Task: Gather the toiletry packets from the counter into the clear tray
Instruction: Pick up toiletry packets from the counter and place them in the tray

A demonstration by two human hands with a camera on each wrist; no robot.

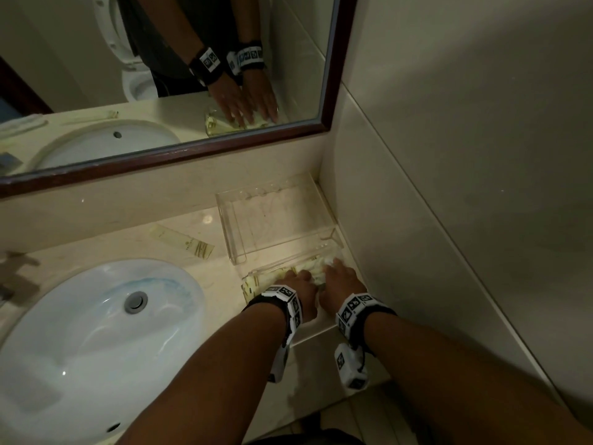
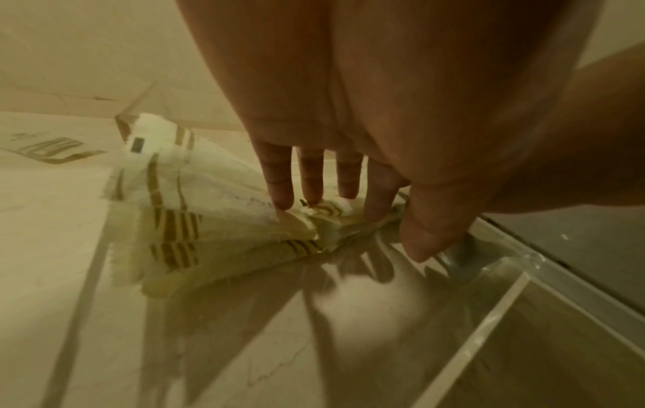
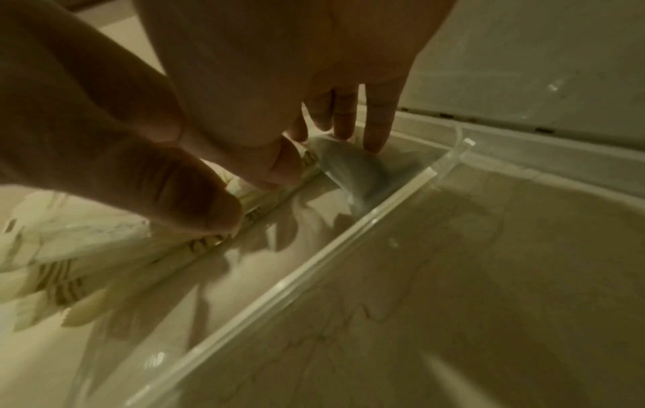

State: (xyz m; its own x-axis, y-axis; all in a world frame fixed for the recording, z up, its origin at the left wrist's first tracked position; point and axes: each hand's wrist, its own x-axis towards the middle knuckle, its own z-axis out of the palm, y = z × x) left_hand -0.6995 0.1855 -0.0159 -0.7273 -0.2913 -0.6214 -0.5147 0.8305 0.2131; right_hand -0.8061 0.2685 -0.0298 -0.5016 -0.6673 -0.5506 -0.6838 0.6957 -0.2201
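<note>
Several cream packets with gold stripes lie piled inside a clear tray at the counter's right end. My left hand rests on the pile with straight, spread fingers, the tips touching the packets. Beside it, my right hand reaches down near the tray's clear wall, fingertips on a pale bluish-white packet. One long cream packet lies loose on the counter, left of the trays. The hands hide the middle of the pile.
A second clear tray-like box stands behind the hands against the backsplash. The white sink basin fills the left of the counter. The tiled wall runs close on the right; a framed mirror hangs above.
</note>
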